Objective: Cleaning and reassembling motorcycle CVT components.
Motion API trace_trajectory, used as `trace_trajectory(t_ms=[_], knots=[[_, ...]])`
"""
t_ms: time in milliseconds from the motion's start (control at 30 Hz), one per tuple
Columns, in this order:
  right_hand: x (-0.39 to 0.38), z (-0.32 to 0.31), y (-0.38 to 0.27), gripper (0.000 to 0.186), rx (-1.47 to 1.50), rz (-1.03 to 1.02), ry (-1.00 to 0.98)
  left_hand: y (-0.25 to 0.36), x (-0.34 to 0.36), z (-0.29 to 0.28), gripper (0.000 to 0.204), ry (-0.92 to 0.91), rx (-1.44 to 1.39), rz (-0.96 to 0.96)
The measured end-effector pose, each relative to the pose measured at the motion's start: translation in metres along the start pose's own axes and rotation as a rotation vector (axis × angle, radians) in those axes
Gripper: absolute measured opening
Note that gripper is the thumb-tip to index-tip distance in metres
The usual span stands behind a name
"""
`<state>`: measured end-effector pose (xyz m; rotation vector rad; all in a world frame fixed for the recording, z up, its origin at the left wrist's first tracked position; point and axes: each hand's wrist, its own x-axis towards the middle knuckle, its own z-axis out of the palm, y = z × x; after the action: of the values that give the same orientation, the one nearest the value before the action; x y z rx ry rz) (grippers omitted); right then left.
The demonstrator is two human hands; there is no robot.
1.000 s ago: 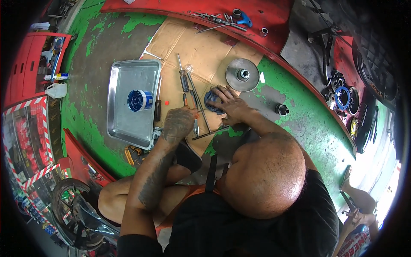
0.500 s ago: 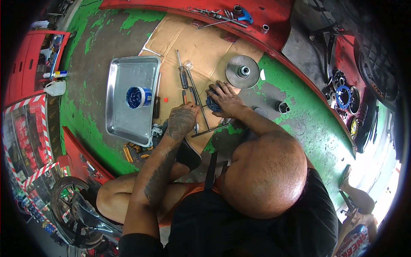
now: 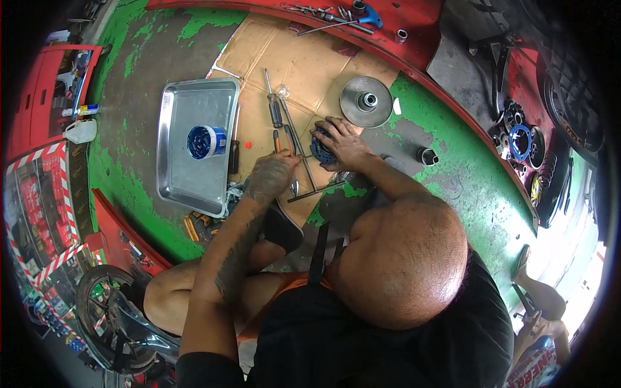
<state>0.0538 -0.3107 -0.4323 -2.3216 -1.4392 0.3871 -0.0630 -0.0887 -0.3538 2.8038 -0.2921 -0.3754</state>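
Note:
My left hand (image 3: pixel 270 176) is closed over the orange-handled pliers (image 3: pixel 278 140) on the cardboard (image 3: pixel 310 61). A thin shaft (image 3: pixel 308 156) runs from this fist toward a dark, round, blue-tinged part (image 3: pixel 323 154); the rest of that tool is hidden in my fingers. My right hand (image 3: pixel 349 147) is closed over the round part, fingers across its top, thumb at its near side. Between the hands lies a T-handle wrench (image 3: pixel 309 174). Just beyond the pliers are a screwdriver (image 3: pixel 274 111) and, further right, a metal disc with a raised hub (image 3: pixel 366 103).
At left, a metal tray (image 3: pixel 169 178) holds an open tub of blue grease (image 3: pixel 206 142). Another screwdriver (image 3: pixel 234 157) lies along its right side. A socket (image 3: pixel 427 156) stands on the green floor at right. Tools and parts rest on the red platform (image 3: pixel 259 5) at the far side.
The view has shifted slightly. Both hands stay at nearly the same places, the right still over the round part and the left beside it.

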Motion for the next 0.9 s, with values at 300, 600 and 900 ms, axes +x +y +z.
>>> trace_trajectory(t_ms=[300, 600, 900], knots=[[-0.002, 0.003, 0.002, 0.095, -0.013, -0.017, 0.034, -0.030, -0.006, 0.012, 0.036, -0.057, -0.195, 0.003], [-0.004, 0.002, 0.001, 0.096, 0.000, -0.018, 0.049, -0.027, -0.004, 0.005, 0.035, -0.081, -0.218, 0.069], [-0.004, 0.005, 0.004, 0.099, 0.004, -0.014, 0.056, -0.029, -0.003, 0.012, 0.034, -0.035, -0.207, 0.094]])
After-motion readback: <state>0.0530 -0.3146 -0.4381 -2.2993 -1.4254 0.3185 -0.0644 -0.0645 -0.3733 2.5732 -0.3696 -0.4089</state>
